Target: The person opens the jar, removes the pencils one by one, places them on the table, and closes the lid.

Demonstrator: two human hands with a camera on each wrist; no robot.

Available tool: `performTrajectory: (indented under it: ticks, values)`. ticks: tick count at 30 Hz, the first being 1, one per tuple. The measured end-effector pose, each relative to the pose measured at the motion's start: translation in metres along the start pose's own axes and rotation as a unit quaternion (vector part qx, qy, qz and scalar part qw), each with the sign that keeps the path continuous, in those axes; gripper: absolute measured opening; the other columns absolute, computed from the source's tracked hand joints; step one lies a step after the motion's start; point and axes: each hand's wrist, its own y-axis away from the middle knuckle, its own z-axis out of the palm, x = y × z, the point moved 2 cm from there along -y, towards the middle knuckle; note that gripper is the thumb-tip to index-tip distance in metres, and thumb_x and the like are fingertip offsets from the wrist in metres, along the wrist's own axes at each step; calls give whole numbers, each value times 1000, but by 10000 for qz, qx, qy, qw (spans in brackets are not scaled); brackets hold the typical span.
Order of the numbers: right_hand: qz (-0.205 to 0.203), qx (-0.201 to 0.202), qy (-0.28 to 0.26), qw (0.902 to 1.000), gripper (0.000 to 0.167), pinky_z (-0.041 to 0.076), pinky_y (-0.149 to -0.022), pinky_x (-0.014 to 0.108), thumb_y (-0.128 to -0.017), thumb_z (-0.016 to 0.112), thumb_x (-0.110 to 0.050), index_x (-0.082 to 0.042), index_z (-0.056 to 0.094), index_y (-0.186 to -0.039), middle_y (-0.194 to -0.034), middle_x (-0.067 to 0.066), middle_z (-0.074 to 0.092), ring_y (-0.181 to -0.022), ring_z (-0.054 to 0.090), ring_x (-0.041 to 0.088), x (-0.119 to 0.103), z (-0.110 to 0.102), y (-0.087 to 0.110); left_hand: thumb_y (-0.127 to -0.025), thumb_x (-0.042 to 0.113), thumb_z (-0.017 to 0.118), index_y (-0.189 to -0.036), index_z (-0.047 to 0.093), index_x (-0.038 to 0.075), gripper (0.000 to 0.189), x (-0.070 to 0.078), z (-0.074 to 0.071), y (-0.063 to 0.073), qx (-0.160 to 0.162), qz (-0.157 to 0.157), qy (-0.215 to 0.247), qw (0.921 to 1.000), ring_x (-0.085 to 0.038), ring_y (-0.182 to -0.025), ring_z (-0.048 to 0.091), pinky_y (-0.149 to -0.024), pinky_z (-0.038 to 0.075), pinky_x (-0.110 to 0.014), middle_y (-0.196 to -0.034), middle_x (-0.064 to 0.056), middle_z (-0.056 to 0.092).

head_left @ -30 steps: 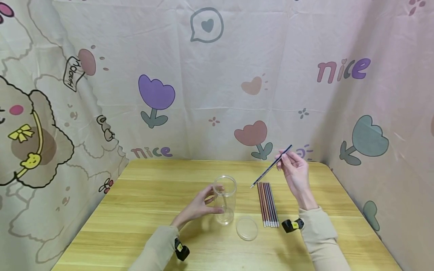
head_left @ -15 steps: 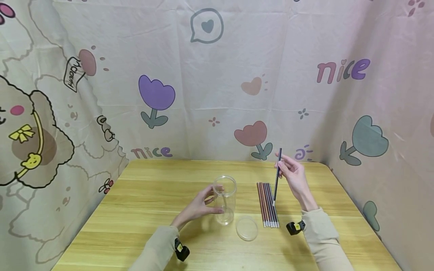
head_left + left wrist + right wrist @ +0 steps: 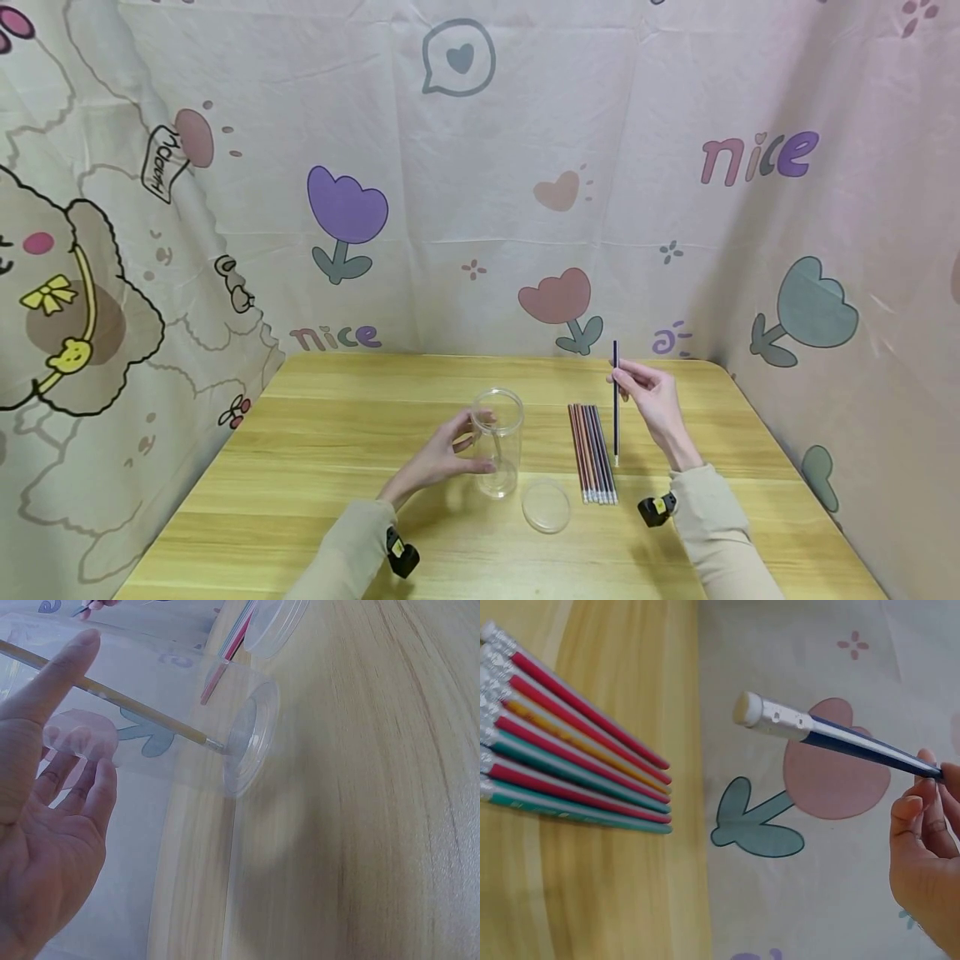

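Note:
My left hand [image 3: 435, 458] holds a clear plastic jar [image 3: 508, 446] that stands upright on the table, thumb on the near side and fingers round the back. Inside the jar leans a yellow pencil [image 3: 142, 712], its eraser end down near the base. Off to the right, my right hand [image 3: 656, 408] pinches a dark blue pencil [image 3: 617, 425] by its upper part. That pencil hangs nearly vertical, with its white eraser [image 3: 744, 709] end downward. Left of it, several pencils [image 3: 592, 454] in red, orange and green lie side by side, eraser ends towards me.
A round clear lid [image 3: 546, 507] lies flat between the jar and the row of pencils. The wooden table [image 3: 300, 467] ends at a patterned cloth [image 3: 450, 183] hanging behind and along the sides.
The blue pencil has swung from a leftward slant to nearly vertical, and its eraser end has moved right past the row. My right hand has lowered slightly. The left hand and jar stay put.

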Motion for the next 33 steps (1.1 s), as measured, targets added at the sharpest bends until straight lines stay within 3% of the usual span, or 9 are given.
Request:
performTrajectory:
  ticks: [13, 18, 24, 33]
  values:
    - [110, -3, 52, 9999, 18, 55, -63, 14, -97, 65, -6, -20, 71, -107, -83, -15, 76, -71, 64, 1, 17, -5, -1, -81, 15, 85, -146, 45, 12, 76, 0, 0, 0, 8, -14, -16, 10000, -43, -140, 46, -120, 38, -56, -147, -17, 51]
    - [180, -5, 210, 9996, 21, 54, -62, 13, -98, 63, -4, -6, 69, -117, -82, -16, 75, -71, 62, 1, 24, -6, -1, -81, 15, 85, -145, 45, 11, 76, 0, 0, 0, 13, -10, -17, 10000, -43, -140, 46, -120, 37, -56, -147, -17, 51]
    - [389, -104, 532, 9978, 39, 53, -64, 13, -98, 62, -6, 12, 55, -132, -82, -19, 73, -72, 60, 0, 33, -8, 0, -81, 15, 85, -145, 45, 11, 76, 0, 0, 0, 8, 10, -35, 10000, -43, -139, 46, -120, 38, -57, -147, -17, 51]
    - [734, -235, 818, 9937, 42, 54, -67, 15, -99, 61, -6, 10, 53, -136, -81, -21, 71, -74, 59, 1, 39, -8, 3, -81, 14, 85, -146, 45, 11, 76, 0, 0, 0, 1, 1, -19, 10000, -42, -139, 47, -121, 37, -56, -147, -17, 51]
